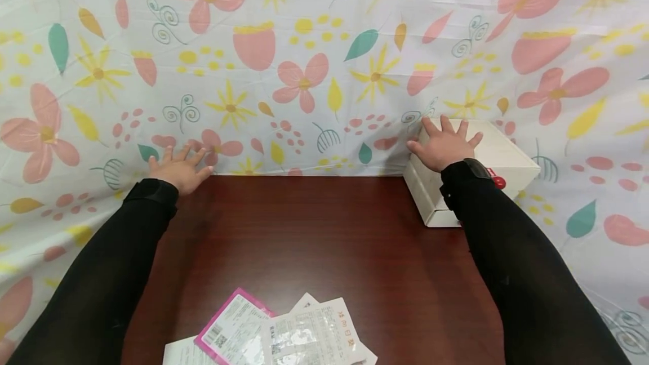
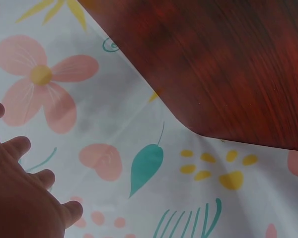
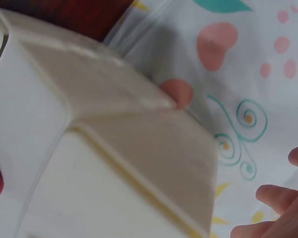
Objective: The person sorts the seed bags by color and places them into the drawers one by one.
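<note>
My left hand (image 1: 178, 170) is held out over the back left corner of the table, its fingers spread and nothing in them. In the left wrist view its fingers (image 2: 20, 146) stand in front of the flowered cloth. My right hand (image 1: 443, 144), fingers also spread, is above or against the white box (image 1: 507, 151) at the back right; whether it touches cannot be told from the head view. The right wrist view shows the box (image 3: 114, 183) with folded cardboard edges, and the right fingers (image 3: 278, 198) beyond it. A small red round thing (image 1: 499, 182) is on the box.
Several flat packets lie at the near edge of the dark wooden table (image 1: 304, 235): a pink-edged one (image 1: 235, 323), a clear-fronted white one (image 1: 309, 334) and a white one (image 1: 185, 352) beneath. A flowered cloth (image 1: 324, 128) hangs behind and on both sides.
</note>
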A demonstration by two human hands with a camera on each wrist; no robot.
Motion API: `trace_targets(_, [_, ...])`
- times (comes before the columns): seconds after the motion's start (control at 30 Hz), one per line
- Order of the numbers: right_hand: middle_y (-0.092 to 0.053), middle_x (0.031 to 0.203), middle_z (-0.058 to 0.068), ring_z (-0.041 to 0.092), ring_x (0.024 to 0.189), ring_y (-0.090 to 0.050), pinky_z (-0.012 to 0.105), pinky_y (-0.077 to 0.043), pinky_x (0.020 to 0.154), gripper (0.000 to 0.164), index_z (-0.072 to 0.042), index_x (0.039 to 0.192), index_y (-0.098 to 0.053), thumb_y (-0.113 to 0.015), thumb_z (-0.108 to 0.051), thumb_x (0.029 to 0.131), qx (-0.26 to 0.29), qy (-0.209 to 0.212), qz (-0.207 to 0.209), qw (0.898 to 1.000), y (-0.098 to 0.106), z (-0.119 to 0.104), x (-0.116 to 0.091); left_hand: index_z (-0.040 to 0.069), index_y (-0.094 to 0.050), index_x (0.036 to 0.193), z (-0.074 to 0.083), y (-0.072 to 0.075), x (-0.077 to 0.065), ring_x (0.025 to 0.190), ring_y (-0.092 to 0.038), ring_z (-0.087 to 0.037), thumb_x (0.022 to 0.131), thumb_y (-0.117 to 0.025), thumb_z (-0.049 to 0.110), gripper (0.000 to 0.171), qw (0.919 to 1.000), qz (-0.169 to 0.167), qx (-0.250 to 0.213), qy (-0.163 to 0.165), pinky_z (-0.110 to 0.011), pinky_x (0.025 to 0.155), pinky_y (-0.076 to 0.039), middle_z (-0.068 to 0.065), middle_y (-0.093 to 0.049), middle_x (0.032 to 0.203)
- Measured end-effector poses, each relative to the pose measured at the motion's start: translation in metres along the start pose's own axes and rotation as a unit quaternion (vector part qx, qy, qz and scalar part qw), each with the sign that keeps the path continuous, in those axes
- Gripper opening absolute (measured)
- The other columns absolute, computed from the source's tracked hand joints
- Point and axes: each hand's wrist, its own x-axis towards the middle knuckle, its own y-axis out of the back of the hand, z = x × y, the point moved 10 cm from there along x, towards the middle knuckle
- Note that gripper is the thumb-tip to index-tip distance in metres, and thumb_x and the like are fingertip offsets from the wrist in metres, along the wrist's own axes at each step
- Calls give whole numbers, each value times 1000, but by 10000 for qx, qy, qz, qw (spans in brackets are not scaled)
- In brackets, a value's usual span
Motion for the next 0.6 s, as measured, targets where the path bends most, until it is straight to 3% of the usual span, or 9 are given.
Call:
trace_targets(0.3, [3, 161, 27, 63, 137, 15, 82, 11, 94, 110, -23, 162, -5, -36, -90, 80, -56, -264, -262, 9993, -3, 18, -2, 13, -10, 161, -7, 0, -5, 137, 15, -61, 98, -26, 72, 88, 9999, -81, -22, -56, -80, 96, 11, -27, 2, 161])
trace_targets(0.6, [5, 161, 29, 66, 134, 12, 83, 13, 92, 122, -22, 162, 0, -43, -93, 72, -152, -624, -559, 9964, -9, 61, -9, 14, -10, 161, 9, -5, 2, 138, 13, -60, 98, -27, 71, 87, 9997, -24, -169, -170, -79, 98, 10, -27, 2, 161])
